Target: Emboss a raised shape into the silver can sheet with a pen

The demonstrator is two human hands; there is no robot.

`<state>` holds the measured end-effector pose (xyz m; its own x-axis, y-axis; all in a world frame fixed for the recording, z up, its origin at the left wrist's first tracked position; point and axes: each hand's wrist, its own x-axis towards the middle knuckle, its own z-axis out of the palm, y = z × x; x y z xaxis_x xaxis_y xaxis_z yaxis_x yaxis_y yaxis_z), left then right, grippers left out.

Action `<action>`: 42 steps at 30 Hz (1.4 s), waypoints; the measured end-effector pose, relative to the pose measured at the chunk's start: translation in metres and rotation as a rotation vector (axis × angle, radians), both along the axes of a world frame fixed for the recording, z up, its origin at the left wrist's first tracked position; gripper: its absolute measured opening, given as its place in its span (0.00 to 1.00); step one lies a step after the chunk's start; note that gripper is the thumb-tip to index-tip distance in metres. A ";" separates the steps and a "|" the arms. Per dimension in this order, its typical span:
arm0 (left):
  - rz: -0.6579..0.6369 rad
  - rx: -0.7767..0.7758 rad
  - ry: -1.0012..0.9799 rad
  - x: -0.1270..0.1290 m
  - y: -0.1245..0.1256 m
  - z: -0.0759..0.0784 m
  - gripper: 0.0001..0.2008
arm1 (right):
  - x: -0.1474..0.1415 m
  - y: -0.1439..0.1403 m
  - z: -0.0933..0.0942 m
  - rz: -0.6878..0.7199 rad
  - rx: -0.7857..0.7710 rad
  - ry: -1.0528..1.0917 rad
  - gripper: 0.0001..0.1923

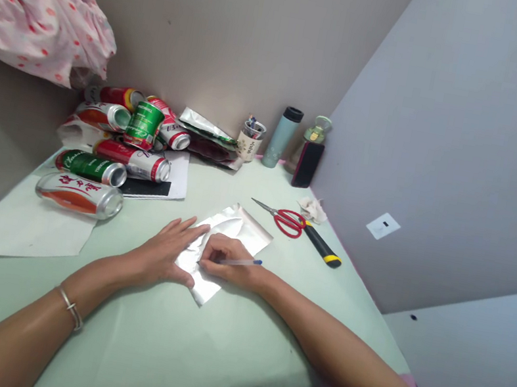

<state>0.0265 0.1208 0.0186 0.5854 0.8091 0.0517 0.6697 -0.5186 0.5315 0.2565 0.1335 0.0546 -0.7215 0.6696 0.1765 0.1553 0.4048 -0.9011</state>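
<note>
A shiny silver metal sheet (254,231) lies at a slant on the pale green tabletop, with creases and marks on its surface. My left hand (171,250) rests on the sheet's left side, fingers spread and thumb apart. Over the middle of the sheet, my right hand (230,261) grips a pen (241,262) with a clear barrel and a blue end. The pen's tip is low against the metal, partly hidden by my fingers.
Red-handled scissors (287,221) and a black-and-yellow tool handle (323,244) lie to the right, beside crumpled tissue (312,210). Several drink cans (80,195) are piled at the left. A pen cup (250,141), blue-green bottle (282,138) and phone (308,165) stand at the back.
</note>
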 end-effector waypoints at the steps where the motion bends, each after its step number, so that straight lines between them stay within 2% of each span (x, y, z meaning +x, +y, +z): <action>1: 0.002 -0.001 0.000 0.000 0.000 0.000 0.57 | 0.000 0.000 0.001 0.006 -0.008 0.003 0.05; 6: 0.007 -0.012 -0.006 -0.001 0.000 -0.001 0.57 | 0.000 -0.003 0.006 0.031 -0.076 0.012 0.05; 10: 0.012 -0.023 -0.020 -0.001 0.000 -0.002 0.57 | -0.001 -0.003 0.007 0.021 -0.196 0.042 0.05; 13: 0.015 -0.037 -0.032 0.001 0.000 -0.001 0.57 | 0.000 0.003 0.004 -0.056 -0.322 0.119 0.06; 18: 0.042 -0.067 -0.083 0.002 -0.002 0.003 0.55 | 0.002 0.020 -0.001 -0.270 -0.465 0.342 0.11; 22: 0.077 -0.120 -0.165 0.000 -0.005 0.013 0.53 | 0.002 0.025 -0.001 -0.316 -0.544 0.422 0.14; 27: 0.153 -0.185 -0.281 -0.009 -0.007 0.029 0.40 | 0.001 0.022 0.003 -0.320 -0.586 0.442 0.13; 30: 0.238 -0.171 -0.284 -0.013 -0.004 0.033 0.39 | 0.000 0.021 0.004 -0.321 -0.586 0.428 0.11; 33: 0.302 -0.134 -0.243 -0.013 -0.002 0.035 0.38 | -0.001 0.020 0.003 -0.314 -0.578 0.402 0.10; 38: 0.409 -0.047 -0.115 -0.002 -0.008 0.049 0.21 | -0.003 0.017 0.002 -0.324 -0.564 0.374 0.10; 42: 0.430 -0.074 -0.004 0.011 -0.018 0.055 0.18 | -0.004 0.017 0.004 -0.357 -0.561 0.361 0.11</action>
